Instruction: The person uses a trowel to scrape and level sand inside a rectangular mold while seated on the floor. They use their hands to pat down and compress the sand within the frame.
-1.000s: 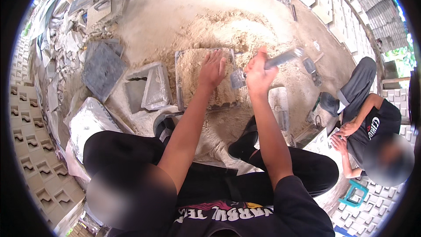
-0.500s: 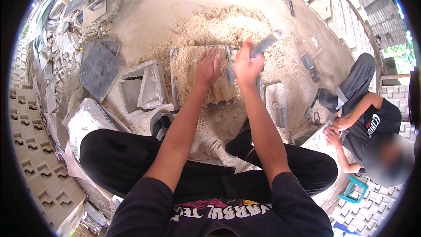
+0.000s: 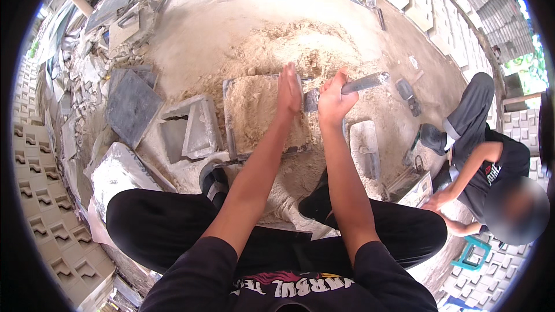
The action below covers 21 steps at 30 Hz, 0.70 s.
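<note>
A square mould frame (image 3: 229, 133) in front of me is filled with pale sandy mix (image 3: 254, 104). My left hand (image 3: 289, 95) stands on edge at the right side of the fill, fingers straight and touching the mix. Just beside it, my right hand (image 3: 336, 102) is closed around a flat-bladed scraper (image 3: 367, 82). Its handle points out to the right, and the grey blade lies at the mould's right rim near my left palm. Part of the blade is hidden.
Loose mix (image 3: 300, 43) is heaped behind the mould. To the left sit a hollow concrete block (image 3: 202, 127) and dark plates (image 3: 134, 107); to the right, a mix-dusted oblong block (image 3: 364, 147). Another person (image 3: 491, 150) sits at the right by a teal stool (image 3: 471, 253).
My left hand has slid right and turned from flat to edge-on. The scraper has swung lower, its blade now near my left palm. The person at right has lowered their hands.
</note>
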Each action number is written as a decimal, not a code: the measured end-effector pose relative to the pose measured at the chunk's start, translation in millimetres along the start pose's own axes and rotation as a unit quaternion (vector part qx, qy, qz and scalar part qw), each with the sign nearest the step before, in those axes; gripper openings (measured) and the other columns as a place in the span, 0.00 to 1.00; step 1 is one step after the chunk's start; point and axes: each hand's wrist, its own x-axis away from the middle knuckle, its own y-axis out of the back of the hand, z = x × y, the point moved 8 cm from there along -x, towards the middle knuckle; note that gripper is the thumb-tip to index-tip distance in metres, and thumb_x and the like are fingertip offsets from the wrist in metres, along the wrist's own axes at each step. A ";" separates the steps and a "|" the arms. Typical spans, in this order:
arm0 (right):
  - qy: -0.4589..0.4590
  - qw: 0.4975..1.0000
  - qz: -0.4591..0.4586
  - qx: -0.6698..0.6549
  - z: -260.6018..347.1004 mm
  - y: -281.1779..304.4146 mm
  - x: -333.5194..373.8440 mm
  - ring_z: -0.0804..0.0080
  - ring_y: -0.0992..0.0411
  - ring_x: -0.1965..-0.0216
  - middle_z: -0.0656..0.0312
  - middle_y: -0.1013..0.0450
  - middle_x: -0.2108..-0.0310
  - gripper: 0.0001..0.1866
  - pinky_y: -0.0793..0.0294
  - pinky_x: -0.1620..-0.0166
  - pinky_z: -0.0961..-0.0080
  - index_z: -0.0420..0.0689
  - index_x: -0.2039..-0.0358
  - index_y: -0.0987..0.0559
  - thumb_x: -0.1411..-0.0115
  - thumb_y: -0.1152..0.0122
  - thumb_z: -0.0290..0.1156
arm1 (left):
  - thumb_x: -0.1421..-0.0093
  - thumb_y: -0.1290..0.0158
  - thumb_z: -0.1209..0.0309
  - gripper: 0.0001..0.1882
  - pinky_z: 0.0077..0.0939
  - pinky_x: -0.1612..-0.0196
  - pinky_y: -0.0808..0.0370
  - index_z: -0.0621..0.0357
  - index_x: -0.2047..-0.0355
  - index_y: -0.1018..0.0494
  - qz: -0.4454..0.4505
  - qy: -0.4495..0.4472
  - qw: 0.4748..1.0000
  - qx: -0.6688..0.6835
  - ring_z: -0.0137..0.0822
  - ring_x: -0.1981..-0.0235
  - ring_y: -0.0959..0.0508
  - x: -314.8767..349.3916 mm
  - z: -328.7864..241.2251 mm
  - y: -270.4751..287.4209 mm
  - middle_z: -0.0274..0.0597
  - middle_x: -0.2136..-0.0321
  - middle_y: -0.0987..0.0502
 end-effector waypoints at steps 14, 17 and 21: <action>0.103 0.990 0.081 -0.054 5.1 -37.6 -8.8 0.82 0.42 0.89 0.69 0.39 0.89 0.21 0.45 0.85 0.79 0.45 0.85 0.33 0.32 0.50 0.33 | 0.31 0.78 0.57 0.33 0.34 0.29 0.60 0.71 0.36 0.48 -0.007 0.040 0.929 0.367 0.45 0.30 0.52 6.7 23.2 6.4 0.55 0.34 0.47; 0.042 0.989 0.116 0.076 -23.9 -58.3 -24.5 0.81 0.42 0.89 0.69 0.39 0.90 0.24 0.44 0.84 0.78 0.44 0.87 0.34 0.32 0.50 0.35 | 0.31 0.77 0.57 0.32 0.34 0.29 0.60 0.72 0.36 0.48 -0.040 0.034 0.923 0.382 0.44 0.30 0.53 4.1 29.3 2.1 0.55 0.33 0.48; 0.037 0.992 0.089 0.080 -10.4 -61.7 -35.4 0.80 0.41 0.89 0.68 0.38 0.91 0.26 0.45 0.83 0.76 0.42 0.89 0.34 0.33 0.49 0.36 | 0.31 0.76 0.58 0.32 0.33 0.29 0.61 0.72 0.36 0.49 -0.050 0.038 0.909 0.413 0.43 0.30 0.53 10.8 30.6 2.6 0.55 0.33 0.48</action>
